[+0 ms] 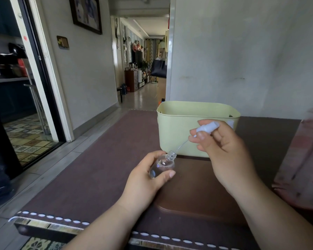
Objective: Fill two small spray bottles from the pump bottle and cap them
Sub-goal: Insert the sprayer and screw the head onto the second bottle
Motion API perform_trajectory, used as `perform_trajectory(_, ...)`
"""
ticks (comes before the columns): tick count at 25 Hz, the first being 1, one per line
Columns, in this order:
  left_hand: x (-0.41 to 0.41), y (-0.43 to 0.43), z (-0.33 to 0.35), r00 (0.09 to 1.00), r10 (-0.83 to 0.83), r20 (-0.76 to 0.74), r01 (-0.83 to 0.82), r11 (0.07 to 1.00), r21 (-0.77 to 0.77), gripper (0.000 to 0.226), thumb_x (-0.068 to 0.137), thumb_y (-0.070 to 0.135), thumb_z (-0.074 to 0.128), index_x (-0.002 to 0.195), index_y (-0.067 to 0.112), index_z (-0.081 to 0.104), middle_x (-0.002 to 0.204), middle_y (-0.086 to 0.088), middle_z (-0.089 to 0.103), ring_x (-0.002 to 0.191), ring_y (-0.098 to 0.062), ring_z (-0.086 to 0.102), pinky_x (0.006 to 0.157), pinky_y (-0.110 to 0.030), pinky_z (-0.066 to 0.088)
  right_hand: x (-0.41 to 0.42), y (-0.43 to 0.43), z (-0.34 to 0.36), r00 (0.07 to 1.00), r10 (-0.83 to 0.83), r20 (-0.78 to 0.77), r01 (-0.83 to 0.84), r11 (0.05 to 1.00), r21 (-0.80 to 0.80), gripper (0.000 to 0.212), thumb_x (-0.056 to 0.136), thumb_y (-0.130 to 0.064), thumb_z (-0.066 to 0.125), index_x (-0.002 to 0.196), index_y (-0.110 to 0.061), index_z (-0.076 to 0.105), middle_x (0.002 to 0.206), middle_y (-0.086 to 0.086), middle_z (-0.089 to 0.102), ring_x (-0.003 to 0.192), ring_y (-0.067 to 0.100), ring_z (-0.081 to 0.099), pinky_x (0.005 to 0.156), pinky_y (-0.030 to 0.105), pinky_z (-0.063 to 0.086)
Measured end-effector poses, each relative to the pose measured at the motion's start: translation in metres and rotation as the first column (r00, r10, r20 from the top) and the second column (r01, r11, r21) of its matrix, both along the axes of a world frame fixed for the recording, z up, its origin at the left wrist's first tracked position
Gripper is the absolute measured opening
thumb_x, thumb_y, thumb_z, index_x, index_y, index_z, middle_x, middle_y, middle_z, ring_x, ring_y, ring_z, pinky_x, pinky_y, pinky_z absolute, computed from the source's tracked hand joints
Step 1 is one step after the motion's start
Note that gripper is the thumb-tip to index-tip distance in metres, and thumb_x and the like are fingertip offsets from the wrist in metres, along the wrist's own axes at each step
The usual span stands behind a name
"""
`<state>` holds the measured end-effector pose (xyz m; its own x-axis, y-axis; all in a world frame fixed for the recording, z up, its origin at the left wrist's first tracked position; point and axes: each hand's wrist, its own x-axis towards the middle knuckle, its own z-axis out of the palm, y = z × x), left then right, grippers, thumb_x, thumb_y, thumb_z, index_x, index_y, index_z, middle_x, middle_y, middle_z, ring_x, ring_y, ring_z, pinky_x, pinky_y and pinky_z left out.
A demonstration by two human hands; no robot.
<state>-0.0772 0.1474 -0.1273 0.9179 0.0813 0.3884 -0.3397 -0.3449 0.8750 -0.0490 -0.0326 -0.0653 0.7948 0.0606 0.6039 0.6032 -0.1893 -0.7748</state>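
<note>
My left hand (148,175) grips a small clear spray bottle (163,164), tilted with its open threaded neck pointing up and to the right. My right hand (222,150) holds the white spray cap (207,128) above and to the right of the bottle. The cap's thin clear dip tube (182,146) slants down with its tip at the bottle's mouth. No pump bottle and no second small bottle show in view; the inside of the basket is hidden.
A pale green plastic basket (177,130) stands on the brown table (101,177) just behind my hands. A pink patterned cloth (304,159) lies at the right edge. A glass sliding door is on the left, and a hallway runs straight ahead.
</note>
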Motion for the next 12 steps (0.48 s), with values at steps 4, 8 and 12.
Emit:
perform_trajectory(4,0.000,0.000,0.000,1.000,0.003,0.002,-0.003,1.000,0.002,0.039,0.073,0.028,0.077,0.107,0.037,0.060,0.102,0.026,0.066,0.094,0.012,0.057,0.077,0.002,0.037,0.002,0.001,0.001,0.999,0.042,-0.016,-0.042,0.999,-0.022,0.024,0.078,-0.048,0.055,0.077,-0.025,0.059,0.103,-0.016,0.070,0.091,0.007,0.072,0.094,0.050,0.051)
perform_trajectory(8,0.001,0.000,-0.001,1.000,0.003,0.010,-0.003,1.000,0.027,0.042,0.073,0.029,0.077,0.109,0.037,0.059,0.108,0.021,0.065,0.099,0.009,0.058,0.082,-0.002,0.039,0.008,0.012,-0.016,0.984,0.101,-0.146,-0.117,0.987,-0.110,0.026,0.074,-0.049,0.055,0.083,-0.026,0.062,0.110,-0.019,0.068,0.095,0.002,0.069,0.097,0.044,0.050)
perform_trajectory(12,0.001,-0.001,-0.001,1.000,-0.014,0.009,0.014,1.000,0.023,0.042,0.072,0.029,0.078,0.108,0.040,0.060,0.108,0.019,0.067,0.098,0.007,0.061,0.084,-0.007,0.044,0.013,0.022,-0.036,0.940,0.160,-0.302,-0.217,0.962,-0.165,0.021,0.078,-0.044,0.057,0.092,-0.031,0.066,0.100,-0.013,0.072,0.098,0.008,0.067,0.098,0.048,0.048)
